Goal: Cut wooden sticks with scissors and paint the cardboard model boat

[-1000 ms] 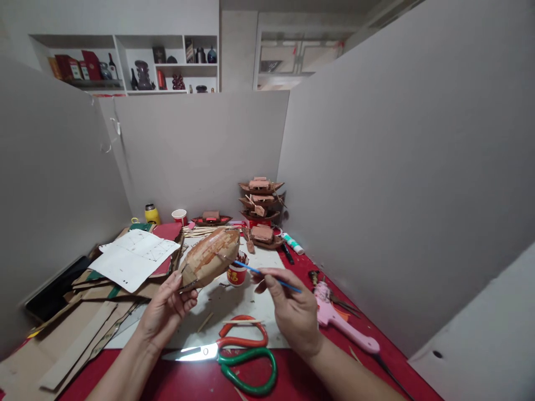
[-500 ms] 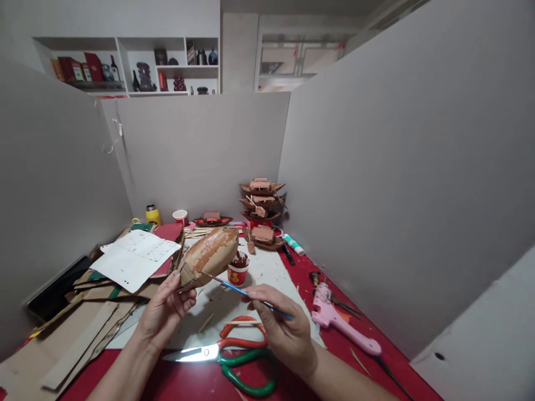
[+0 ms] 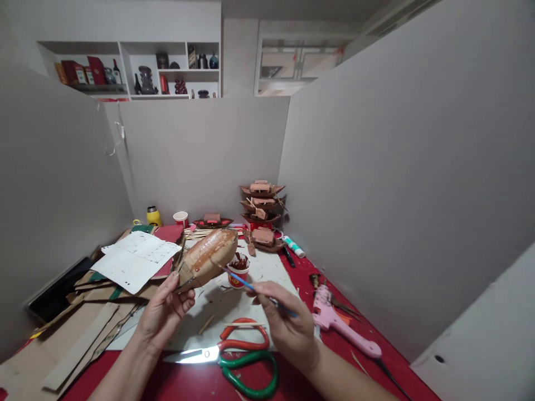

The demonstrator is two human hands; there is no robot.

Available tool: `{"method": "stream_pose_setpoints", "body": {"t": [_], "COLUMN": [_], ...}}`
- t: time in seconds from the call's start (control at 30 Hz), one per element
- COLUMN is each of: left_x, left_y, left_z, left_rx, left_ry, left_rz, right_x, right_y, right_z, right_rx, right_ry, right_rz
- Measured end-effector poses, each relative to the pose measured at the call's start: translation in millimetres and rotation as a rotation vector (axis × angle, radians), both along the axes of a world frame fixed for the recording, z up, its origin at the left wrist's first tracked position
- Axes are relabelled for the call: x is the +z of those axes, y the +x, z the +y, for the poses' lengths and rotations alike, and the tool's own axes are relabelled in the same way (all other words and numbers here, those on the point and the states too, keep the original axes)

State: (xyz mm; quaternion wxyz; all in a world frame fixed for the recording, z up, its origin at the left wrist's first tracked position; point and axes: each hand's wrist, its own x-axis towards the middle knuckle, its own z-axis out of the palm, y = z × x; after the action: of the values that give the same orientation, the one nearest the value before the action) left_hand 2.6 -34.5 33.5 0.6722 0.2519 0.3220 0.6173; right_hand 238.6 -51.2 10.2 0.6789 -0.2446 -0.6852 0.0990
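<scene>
My left hand holds a tan boat-shaped hull by its lower left end, tilted with the far end up to the right. Reddish-brown paint covers part of the hull's upper face. Pinched in my right hand is a thin blue brush, its tip near the hull's lower right edge. Behind the brush stands a red paper cup with brown paint inside. Scissors with one orange and one green handle lie below my hands.
Several brown model boats stand stacked at the back. A pink glue gun lies on the right. Cardboard pieces and white drawn sheets cover the left side. A yellow bottle stands behind. Grey partitions surround the table.
The brush in my right hand has moved slightly right, from the hull's face toward its lower right edge. The hull has tilted a little in my left hand.
</scene>
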Motion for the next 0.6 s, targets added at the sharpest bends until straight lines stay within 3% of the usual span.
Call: {"method": "stream_pose_setpoints", "body": {"t": [0.13,0.3,0.4,0.6], "left_x": [-1.4,-1.8,-1.8,-3.1], "left_y": [-0.3,-0.2,-0.2,-1.5], "left_z": [1.2,1.6,1.2,1.8], "left_rx": [0.0,0.014,0.011,-0.003], "left_ry": [0.003,0.001,-0.001,0.003], "left_rz": [0.003,-0.004,-0.014,0.0], "right_x": [0.8,-1.8,-2.3,3.4], "right_y": [-1.1,13.7,13.3,-8.5], "right_z": [-3.9,15.9,16.5,-10.2], "right_rx": [0.061,-0.122,-0.128,0.124], "right_ry": [0.121,-0.019,-0.022,0.154], "right_rz": [-0.155,0.029,0.029,-0.255]}}
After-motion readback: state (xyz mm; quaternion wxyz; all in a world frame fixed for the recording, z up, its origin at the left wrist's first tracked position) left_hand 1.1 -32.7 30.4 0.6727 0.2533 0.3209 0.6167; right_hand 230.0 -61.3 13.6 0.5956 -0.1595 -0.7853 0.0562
